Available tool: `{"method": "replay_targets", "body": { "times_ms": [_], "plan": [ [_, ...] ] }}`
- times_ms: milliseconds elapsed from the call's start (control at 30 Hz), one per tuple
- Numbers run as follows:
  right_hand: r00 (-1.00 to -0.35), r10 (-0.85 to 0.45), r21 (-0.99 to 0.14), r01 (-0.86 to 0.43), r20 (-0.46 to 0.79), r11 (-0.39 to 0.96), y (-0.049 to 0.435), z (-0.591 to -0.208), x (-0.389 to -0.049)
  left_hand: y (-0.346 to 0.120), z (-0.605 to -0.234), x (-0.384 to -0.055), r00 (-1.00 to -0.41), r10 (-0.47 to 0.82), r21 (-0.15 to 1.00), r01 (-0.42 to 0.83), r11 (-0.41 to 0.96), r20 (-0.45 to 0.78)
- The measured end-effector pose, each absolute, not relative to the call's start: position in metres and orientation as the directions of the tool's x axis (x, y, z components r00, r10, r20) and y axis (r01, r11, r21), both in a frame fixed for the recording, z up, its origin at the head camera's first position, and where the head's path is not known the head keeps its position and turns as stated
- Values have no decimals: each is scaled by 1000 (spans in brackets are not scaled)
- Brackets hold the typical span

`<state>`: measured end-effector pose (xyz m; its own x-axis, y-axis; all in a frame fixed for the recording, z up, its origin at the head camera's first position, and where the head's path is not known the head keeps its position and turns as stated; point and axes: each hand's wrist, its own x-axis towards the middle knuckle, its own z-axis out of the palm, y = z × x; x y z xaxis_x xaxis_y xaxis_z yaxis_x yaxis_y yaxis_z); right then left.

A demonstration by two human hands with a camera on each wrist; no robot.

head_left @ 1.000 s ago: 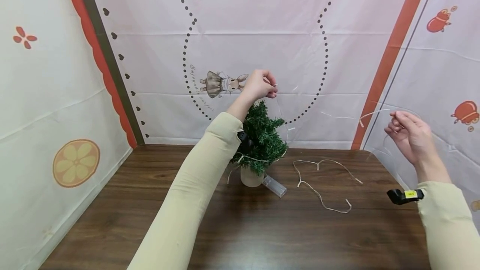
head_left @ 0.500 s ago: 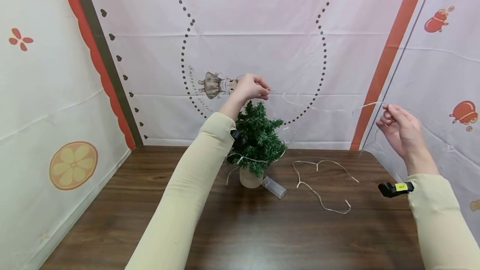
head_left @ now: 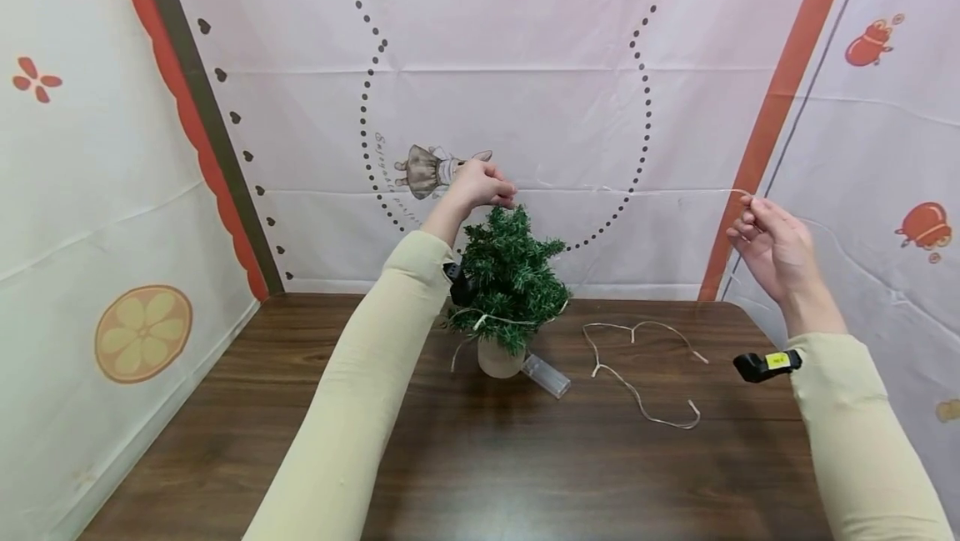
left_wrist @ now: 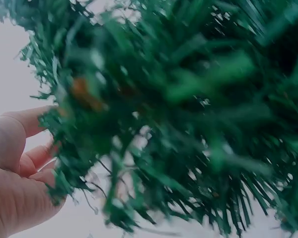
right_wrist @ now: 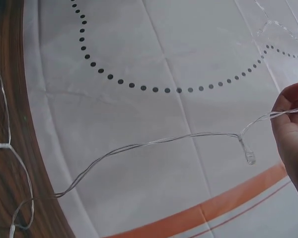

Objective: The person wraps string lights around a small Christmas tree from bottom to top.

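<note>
A small artificial Christmas tree (head_left: 513, 266) stands upright in a pale pot (head_left: 500, 359) near the table's back edge. Just above its top, my left hand (head_left: 483, 184) pinches the thin clear wire of a string of fairy lights. In the left wrist view, green needles cover most of that hand's fingers. Out to the right, my right hand (head_left: 772, 253) is raised and pinches the same fairy lights (right_wrist: 149, 142) between thumb and fingers. The wire spans between both hands, faint against the backdrop. One stretch wraps round the tree's lower branches.
A clear battery box (head_left: 546, 376) lies by the pot's right side. Right of it, a loose stretch of the light string curves over the brown wooden table (head_left: 585, 474). Printed cloth (head_left: 517, 24) hangs behind and on both sides.
My left hand has moved left and slightly down to the treetop. The right hand has come left and up, and the wire between them now runs nearly level.
</note>
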<state>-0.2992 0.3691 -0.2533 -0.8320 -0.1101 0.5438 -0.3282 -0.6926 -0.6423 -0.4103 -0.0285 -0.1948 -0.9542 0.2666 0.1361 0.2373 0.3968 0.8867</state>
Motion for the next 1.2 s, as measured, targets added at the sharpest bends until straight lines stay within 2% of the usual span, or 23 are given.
{"method": "replay_targets", "body": {
  "times_ms": [200, 533, 767, 867, 1100, 1200],
  "plan": [
    [-829, -138, -666, -323, 542, -672, 357, -248, -302, -39, -209, -414, -957, 252, 876, 242, 417, 144],
    [-840, -168, -740, -338, 515, -581, 323, -237, -303, -53, -229, -414, -943, 245, 894, 299, 332, 225],
    [-835, -201, -754, -325, 512, -571, 304, -233, -307, -57, -239, -414, -964, 174, 966, 226, 124, 203],
    [-829, -215, -759, -327, 517, -564, 299, -230, -309, -58, -239, -414, -966, 164, 972, 216, 96, 198],
    [-821, -222, -750, -324, 525, -576, 291, -224, -318, -56, -223, -407, -941, 243, 960, 265, 95, 236],
    [-825, -206, -744, -330, 526, -581, 290, -221, -319, -55, -216, -404, -920, 310, 944, 295, 148, 240]
  ]
}}
